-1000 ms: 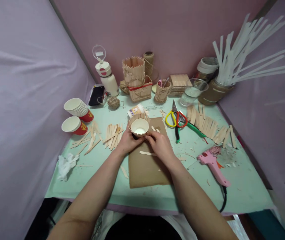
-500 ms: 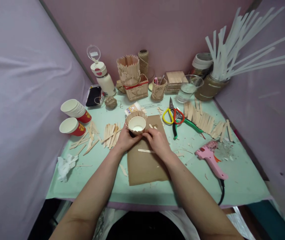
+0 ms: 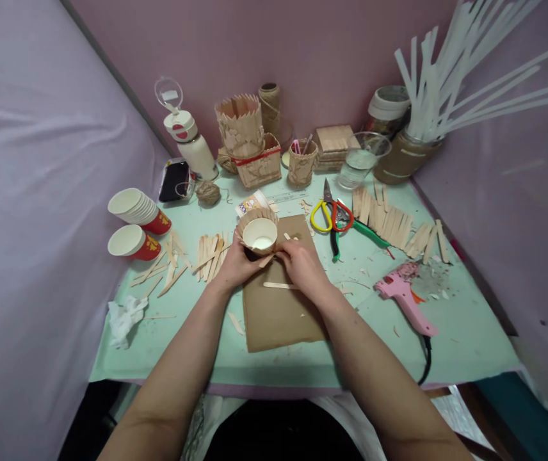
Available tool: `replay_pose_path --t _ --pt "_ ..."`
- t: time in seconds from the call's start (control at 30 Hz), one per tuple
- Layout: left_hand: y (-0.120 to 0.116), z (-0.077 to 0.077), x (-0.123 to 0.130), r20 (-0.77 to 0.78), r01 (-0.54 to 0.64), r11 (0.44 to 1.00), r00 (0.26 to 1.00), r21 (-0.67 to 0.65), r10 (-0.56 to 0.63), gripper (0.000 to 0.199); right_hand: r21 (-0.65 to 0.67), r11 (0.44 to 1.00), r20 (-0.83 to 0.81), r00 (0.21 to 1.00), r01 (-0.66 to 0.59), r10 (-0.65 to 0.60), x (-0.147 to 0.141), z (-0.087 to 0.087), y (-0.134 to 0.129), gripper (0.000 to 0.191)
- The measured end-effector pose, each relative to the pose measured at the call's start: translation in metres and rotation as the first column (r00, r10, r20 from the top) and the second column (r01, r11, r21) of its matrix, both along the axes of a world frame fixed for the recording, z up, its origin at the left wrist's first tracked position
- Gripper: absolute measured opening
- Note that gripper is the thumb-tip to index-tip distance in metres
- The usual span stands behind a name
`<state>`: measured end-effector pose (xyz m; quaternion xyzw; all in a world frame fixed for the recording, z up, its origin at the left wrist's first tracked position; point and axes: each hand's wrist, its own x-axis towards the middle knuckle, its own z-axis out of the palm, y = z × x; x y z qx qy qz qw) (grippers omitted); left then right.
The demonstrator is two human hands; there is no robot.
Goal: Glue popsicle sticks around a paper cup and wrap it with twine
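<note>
A paper cup point(image 3: 260, 234) ringed with wooden craft sticks is tilted with its white inside towards me, over the top of the brown cardboard point(image 3: 278, 326). My left hand point(image 3: 239, 261) is wrapped round its left side and underside. At the cup's lower right edge, my right hand point(image 3: 298, 261) has its fingertips pinched on the end of a thin wooden strip point(image 3: 267, 260). Part of that strip is hidden by the fingers. A loose craft stick point(image 3: 278, 285) lies on the cardboard below the right hand. Just behind the cup a small printed tub point(image 3: 253, 203) lies on its side.
Craft sticks point(image 3: 211, 256) lie left of the cardboard, with red paper cups point(image 3: 146, 250) beyond. To the right are scissors point(image 3: 332, 216), green-handled cutters point(image 3: 370, 234), more sticks point(image 3: 389, 224) and a pink glue gun point(image 3: 408, 301). A clear cup of water point(image 3: 358, 168) stands behind.
The view has shifted slightly. The thin strip between my hands shows more clearly below the cup. Both hands keep their hold at the cup.
</note>
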<state>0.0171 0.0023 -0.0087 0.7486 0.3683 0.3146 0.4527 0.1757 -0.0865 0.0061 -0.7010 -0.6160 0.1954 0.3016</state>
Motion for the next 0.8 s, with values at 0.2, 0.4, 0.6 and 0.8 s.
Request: replay_pose_path --t 0.2,0.4,0.6,0.8 --pt "0.0007 0.0024 0.0011 -0.012 -0.02 1.0 1.0 0.012 0.02 0.063 0.0 1.0 0.021 1.0 -0.015 0.015 -0.0013 -0.0005 -0.0006 0.014" --pt "0.0028 0.0053 -0.0011 -0.037 0.003 1.0 0.999 0.011 -0.002 0.056 0.014 1.0 0.061 0.998 -0.006 0.005 0.001 -0.0028 0.0029 0.016" --pt "0.0049 0.0022 -0.0031 -0.026 0.001 1.0 1.0 -0.017 -0.001 0.063 0.03 0.999 0.165 0.986 -0.028 0.023 0.0033 -0.006 0.0044 0.022" --pt "0.0057 0.0009 -0.0043 -0.035 0.015 1.0 0.999 -0.016 -0.015 0.055 0.097 0.994 0.288 0.958 -0.043 0.013 0.0021 -0.0062 0.0011 0.024"
